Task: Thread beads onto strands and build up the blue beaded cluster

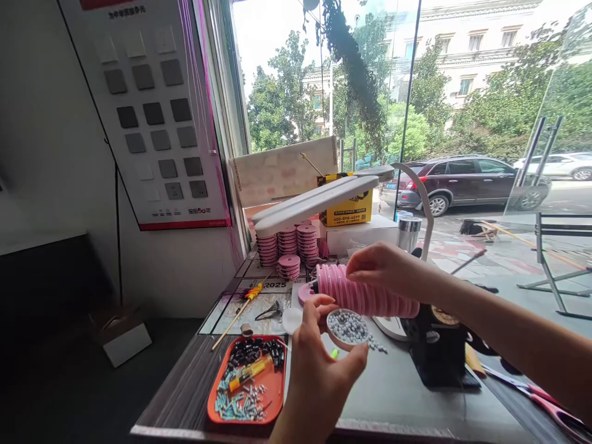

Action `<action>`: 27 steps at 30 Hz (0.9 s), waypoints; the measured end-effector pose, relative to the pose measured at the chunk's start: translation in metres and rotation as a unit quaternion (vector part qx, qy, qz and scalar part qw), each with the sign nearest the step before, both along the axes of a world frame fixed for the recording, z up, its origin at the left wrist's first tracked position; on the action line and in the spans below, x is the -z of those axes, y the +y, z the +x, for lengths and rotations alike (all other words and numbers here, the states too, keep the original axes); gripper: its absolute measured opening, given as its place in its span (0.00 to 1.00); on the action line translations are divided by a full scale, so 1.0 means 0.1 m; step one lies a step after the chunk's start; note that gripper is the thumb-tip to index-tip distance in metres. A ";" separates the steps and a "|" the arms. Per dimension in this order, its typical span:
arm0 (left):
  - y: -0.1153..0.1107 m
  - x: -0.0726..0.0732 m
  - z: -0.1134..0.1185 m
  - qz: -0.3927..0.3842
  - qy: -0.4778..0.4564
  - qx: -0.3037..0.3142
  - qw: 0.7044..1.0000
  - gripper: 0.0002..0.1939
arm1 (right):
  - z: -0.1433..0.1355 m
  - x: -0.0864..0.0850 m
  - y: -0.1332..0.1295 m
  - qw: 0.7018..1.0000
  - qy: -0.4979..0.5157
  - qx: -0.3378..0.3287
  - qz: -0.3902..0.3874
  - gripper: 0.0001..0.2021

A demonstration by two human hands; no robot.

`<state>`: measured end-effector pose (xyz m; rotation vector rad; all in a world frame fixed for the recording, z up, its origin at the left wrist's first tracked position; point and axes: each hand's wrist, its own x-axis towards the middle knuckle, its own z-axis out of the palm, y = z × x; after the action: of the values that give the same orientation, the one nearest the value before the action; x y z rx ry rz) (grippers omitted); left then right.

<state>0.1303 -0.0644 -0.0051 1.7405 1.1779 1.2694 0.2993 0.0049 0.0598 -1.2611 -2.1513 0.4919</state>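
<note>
1. Holding our right hand (388, 268) on top of the pink row of spools (365, 296), we press the fingertips down on its ridges; the row lies on its side on a black stand (437, 345), and we use this row as our landmark.
2. Our left hand (319, 364) is raised just in front of the row, the thumb and first finger brought close together near the row's left end. Whether something small is pinched between them we cannot tell.
3. Directly below the row sits a small round dish of grey beads (348, 328), and a few loose beads (379, 346) lie on the table beside it.
4. Left of and below the row is an orange tray (277, 382) with dark and pale blue small parts and a yellow tool.
5. Behind the row, further from us, stand stacks of pink discs (289, 243) under a white lamp arm (314, 200), and a yellow box (346, 209).
6. To do this step well, we judge that the right hand should keep the row steady and not roll it, while the left fingers work only at the left end.
7. We think it wise to keep the left wrist high, because the dish is very near and could be tipped easily.
</note>
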 end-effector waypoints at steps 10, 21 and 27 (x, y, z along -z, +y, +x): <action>-0.01 -0.01 0.00 -0.003 -0.001 -0.004 1.000 0.21 | -0.05 -0.05 -0.05 0.999 -0.042 0.024 0.018 0.07; 0.00 0.02 0.03 0.033 -0.006 0.011 0.999 0.20 | -0.34 0.02 -0.50 0.980 -0.197 -0.030 0.004 0.08; -0.02 0.02 0.05 0.027 0.003 0.004 1.000 0.20 | -0.38 0.02 -0.49 0.975 -0.221 -0.015 0.009 0.09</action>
<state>0.1353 -0.0660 -0.0069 1.7880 1.1480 1.3026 0.2614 -0.0443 0.0580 -1.4353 -2.5325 0.2147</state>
